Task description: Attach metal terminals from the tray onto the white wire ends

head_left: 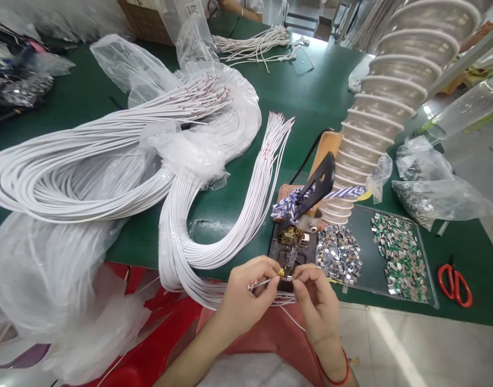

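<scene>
My left hand (246, 296) is shut on a thin white wire (263, 282), whose end reaches a small yellow-tipped part (280, 273). My right hand (317, 300) pinches a small metal terminal (289, 278) at that wire end. Just beyond my fingers stands a small bench crimping press (292, 242) on a dark base, with a black lever and a striped cloth wrapping. A long bundle of white wires (214, 252) runs from the green mat to below my hands. A clear tray (407, 290) to the right holds loose metal terminals.
A ribbed translucent duct (395, 102) rises beside the press. Red-handled scissors (455, 285) lie at the right. Plastic bags of metal parts (435, 196) sit nearby. More white wire coils (109, 166) and another bundle (254, 45) cover the green mat (311, 86).
</scene>
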`<action>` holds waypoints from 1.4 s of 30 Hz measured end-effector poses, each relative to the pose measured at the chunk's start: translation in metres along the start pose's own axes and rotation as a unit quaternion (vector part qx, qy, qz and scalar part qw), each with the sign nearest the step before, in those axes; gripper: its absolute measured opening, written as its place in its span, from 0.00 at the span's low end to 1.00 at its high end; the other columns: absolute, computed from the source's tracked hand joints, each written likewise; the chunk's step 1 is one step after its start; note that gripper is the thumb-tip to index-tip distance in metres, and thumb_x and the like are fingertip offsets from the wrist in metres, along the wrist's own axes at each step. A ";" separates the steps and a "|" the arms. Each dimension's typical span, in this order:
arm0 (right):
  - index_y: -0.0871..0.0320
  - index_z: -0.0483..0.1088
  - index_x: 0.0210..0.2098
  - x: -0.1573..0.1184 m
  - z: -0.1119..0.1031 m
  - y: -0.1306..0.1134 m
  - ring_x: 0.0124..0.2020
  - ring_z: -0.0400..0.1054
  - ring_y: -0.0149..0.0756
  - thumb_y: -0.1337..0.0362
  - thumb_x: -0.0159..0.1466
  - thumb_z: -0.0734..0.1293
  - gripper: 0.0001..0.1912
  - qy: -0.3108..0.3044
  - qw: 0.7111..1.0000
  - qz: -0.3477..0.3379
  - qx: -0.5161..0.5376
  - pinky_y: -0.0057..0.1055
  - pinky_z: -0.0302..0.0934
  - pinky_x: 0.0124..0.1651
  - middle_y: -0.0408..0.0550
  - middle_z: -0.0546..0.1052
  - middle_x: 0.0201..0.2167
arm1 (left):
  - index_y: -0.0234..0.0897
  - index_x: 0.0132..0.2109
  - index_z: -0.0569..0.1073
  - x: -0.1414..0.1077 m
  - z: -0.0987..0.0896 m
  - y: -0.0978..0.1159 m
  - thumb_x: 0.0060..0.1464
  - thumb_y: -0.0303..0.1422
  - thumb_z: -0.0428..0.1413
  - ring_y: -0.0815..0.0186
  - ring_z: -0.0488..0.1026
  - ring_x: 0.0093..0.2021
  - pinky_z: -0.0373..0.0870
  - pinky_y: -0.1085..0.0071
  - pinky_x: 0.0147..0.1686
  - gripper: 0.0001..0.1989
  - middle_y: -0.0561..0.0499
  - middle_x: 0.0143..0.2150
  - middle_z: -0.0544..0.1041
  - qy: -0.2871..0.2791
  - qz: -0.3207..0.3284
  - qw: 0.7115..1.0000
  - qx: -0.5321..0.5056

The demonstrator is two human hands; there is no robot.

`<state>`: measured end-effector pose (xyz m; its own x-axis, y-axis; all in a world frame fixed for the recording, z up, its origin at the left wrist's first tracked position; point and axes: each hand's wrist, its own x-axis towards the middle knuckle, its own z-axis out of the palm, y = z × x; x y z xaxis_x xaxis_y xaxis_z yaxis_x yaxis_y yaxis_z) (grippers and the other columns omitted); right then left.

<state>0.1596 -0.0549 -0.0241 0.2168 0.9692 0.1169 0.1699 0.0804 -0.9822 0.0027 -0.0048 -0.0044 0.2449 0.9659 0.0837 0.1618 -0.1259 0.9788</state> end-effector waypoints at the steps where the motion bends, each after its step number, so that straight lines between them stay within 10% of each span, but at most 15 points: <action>1: 0.53 0.70 0.34 0.000 0.001 -0.001 0.34 0.72 0.29 0.62 0.72 0.68 0.09 0.003 1.000 0.000 0.011 0.19 0.69 0.37 0.42 0.76 0.34 | 0.36 0.26 0.73 0.000 0.000 0.000 0.56 0.22 0.56 0.68 0.77 0.30 0.71 0.78 0.30 0.11 0.49 0.32 0.82 0.000 0.001 1.000 0.001; 42: 0.54 0.73 0.32 -0.006 0.007 -0.005 0.38 0.74 0.36 0.68 0.68 0.71 0.08 0.054 0.997 -0.042 -0.035 0.31 0.71 0.39 0.47 0.78 0.35 | 0.38 0.27 0.72 -0.005 0.005 0.002 0.58 0.23 0.54 0.66 0.77 0.31 0.72 0.76 0.30 0.11 0.48 0.33 0.81 0.016 0.010 1.000 0.010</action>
<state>0.1504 -0.0592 -0.0210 0.3006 0.9287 0.2171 0.2577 0.1400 -0.9560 0.0068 -0.0109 -0.0035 0.2171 0.9700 0.1092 0.1766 -0.1490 0.9729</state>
